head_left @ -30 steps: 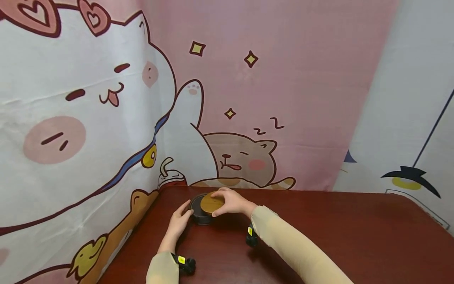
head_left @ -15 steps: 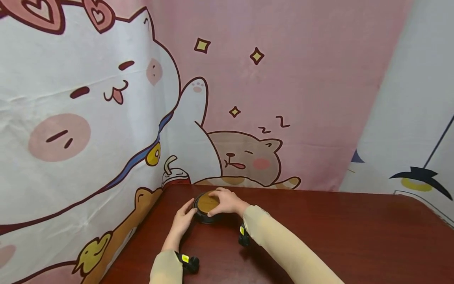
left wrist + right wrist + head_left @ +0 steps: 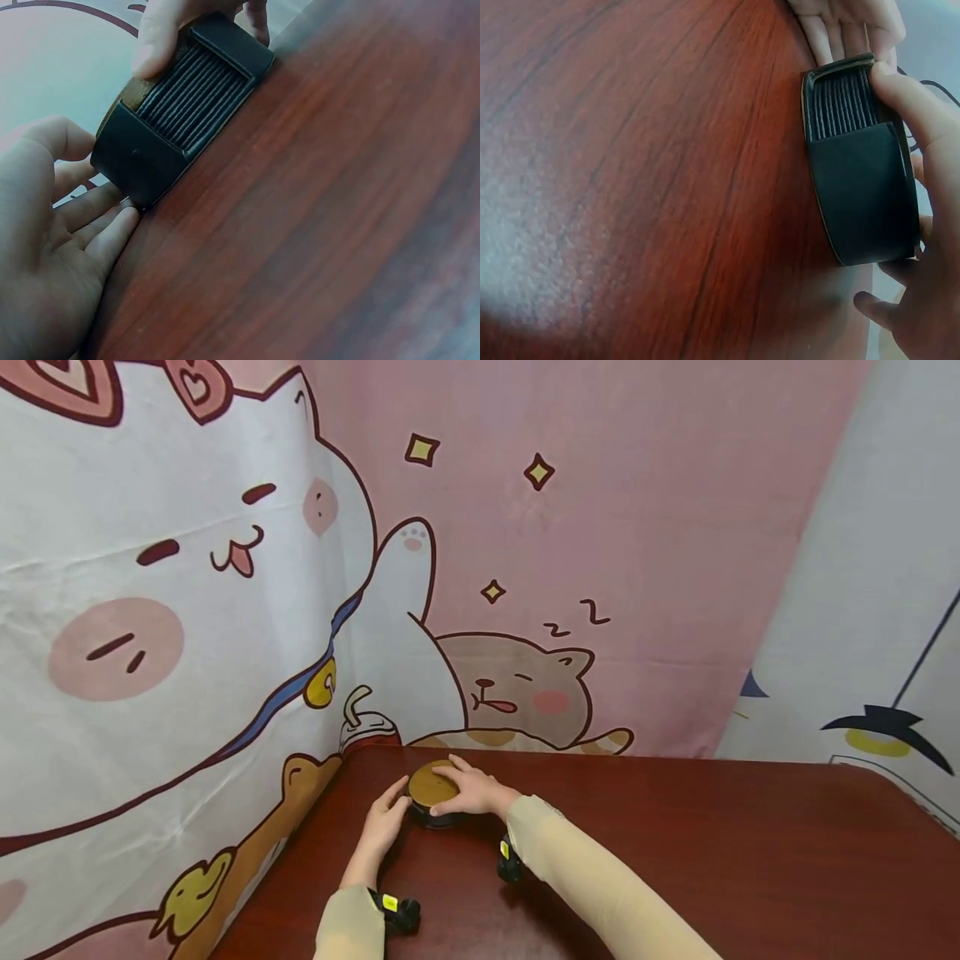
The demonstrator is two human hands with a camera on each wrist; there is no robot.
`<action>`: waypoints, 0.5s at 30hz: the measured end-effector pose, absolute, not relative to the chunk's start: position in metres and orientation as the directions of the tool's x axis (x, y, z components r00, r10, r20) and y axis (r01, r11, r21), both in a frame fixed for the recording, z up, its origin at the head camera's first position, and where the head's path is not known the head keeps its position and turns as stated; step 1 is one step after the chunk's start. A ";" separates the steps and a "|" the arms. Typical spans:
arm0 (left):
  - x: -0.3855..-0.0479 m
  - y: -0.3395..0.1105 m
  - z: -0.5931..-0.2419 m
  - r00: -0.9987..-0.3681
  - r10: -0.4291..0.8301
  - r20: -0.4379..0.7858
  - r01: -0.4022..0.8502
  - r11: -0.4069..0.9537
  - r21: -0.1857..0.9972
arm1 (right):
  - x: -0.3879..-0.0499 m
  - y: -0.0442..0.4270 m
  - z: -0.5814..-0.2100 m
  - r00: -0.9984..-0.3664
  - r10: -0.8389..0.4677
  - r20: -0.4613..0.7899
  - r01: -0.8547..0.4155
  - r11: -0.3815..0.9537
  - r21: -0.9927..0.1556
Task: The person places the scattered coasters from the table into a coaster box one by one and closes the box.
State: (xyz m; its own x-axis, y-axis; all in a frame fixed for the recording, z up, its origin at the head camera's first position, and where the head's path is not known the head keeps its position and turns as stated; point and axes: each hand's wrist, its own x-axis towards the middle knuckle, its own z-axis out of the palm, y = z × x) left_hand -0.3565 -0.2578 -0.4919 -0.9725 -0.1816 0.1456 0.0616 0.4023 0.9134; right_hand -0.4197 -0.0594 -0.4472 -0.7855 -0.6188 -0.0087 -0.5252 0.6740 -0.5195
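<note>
A low round black box (image 3: 437,821) with a ribbed panel in its side stands on the table, topped by a flat wooden lid (image 3: 429,787). The left hand (image 3: 382,824) holds the box's left side, thumb and fingers bent against the wall. From the right, the right hand (image 3: 480,792) spans the lid, its thumb at the near edge and its fingers toward the far edge. In the left wrist view, a sliver of the lid (image 3: 136,91) shows above the black wall. In the right wrist view, the right thumb lies on the upper edge beside the ribs; the lid's top is hidden there.
The dark red wooden table (image 3: 675,852) stretches to the right and front. Behind it and to the left hangs a cartoon-printed cloth (image 3: 637,568), close to the box. Small black cameras (image 3: 401,914) sit on both wrists.
The right hand has moved left with the wooden lid, from half over the box's opening to covering its top. The left hand has kept its place at the box.
</note>
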 end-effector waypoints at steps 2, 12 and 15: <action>-0.357 -0.257 -0.493 -0.972 -0.176 0.153 0.070 0.405 0.912 | -0.419 -0.057 -0.450 -0.786 -0.618 -0.011 -0.526 0.678 -0.513; -0.360 -0.267 -0.496 -0.975 -0.156 0.159 0.082 0.413 0.907 | -0.411 -0.028 -0.457 -0.765 -0.642 -0.053 -0.541 0.685 -0.488; -0.363 -0.275 -0.495 -0.978 -0.143 0.149 0.080 0.401 0.913 | -0.410 -0.010 -0.457 -0.768 -0.640 -0.035 -0.536 0.671 -0.511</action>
